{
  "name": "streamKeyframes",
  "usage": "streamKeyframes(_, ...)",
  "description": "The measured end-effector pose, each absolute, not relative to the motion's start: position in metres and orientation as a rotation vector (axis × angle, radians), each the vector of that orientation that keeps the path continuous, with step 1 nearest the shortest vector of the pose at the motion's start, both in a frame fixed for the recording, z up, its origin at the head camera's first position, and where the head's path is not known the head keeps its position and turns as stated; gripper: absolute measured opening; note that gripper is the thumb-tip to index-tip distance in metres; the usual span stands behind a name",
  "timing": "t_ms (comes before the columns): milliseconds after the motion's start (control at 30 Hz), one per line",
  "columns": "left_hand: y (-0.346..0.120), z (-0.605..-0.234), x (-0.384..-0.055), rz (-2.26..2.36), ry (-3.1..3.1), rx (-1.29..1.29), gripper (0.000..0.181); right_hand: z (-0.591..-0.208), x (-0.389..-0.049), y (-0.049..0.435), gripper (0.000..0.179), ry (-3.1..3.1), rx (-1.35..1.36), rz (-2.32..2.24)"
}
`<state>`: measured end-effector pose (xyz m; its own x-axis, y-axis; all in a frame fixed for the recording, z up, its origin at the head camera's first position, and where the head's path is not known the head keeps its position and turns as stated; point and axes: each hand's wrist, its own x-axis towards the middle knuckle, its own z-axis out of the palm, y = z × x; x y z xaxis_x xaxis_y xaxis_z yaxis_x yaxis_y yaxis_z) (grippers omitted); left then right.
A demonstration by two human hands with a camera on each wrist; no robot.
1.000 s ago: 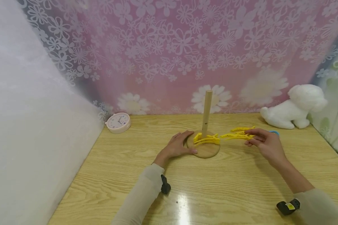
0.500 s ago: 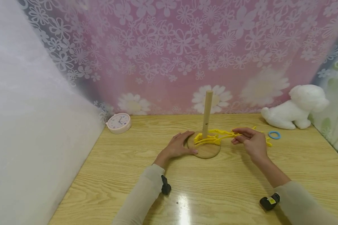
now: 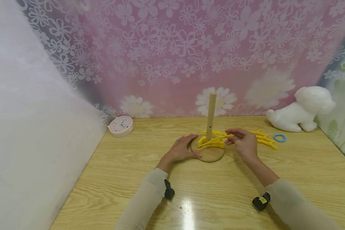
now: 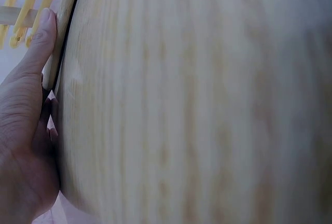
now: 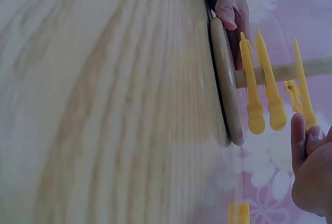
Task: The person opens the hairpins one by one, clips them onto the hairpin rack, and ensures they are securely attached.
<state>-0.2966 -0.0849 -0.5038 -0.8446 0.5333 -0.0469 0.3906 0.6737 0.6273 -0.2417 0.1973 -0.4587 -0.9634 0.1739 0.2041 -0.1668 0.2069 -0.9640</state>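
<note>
My left hand holds the rim of a round wooden base, thumb near the front and fingers toward the back. A wooden post rises upright from this base. Stacked low at the post, two curved yellow plastic pieces cross in front of it in the right wrist view. My right hand pinches another yellow plastic piece by its near end, between thumb and fingers. That piece reaches across the post, farther from the base than the stacked ones.
Several more yellow pieces lie on the wooden table behind my right hand. Beyond them rest a blue ring and a white plush dog. A pink clock sits at the back left, before a flowered curtain.
My right hand has moved left, bringing the pinched yellow piece to the post. The blue ring and the other yellow pieces have come into fuller view. My left hand has stayed in place.
</note>
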Motion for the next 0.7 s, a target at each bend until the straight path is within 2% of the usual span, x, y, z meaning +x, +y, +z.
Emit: streamKeyframes(700,-0.083,-0.504,-0.294,0.906,2.683,0.703,0.097,-0.458,-0.245,0.184,0.024,-2.323,0.043,1.774)
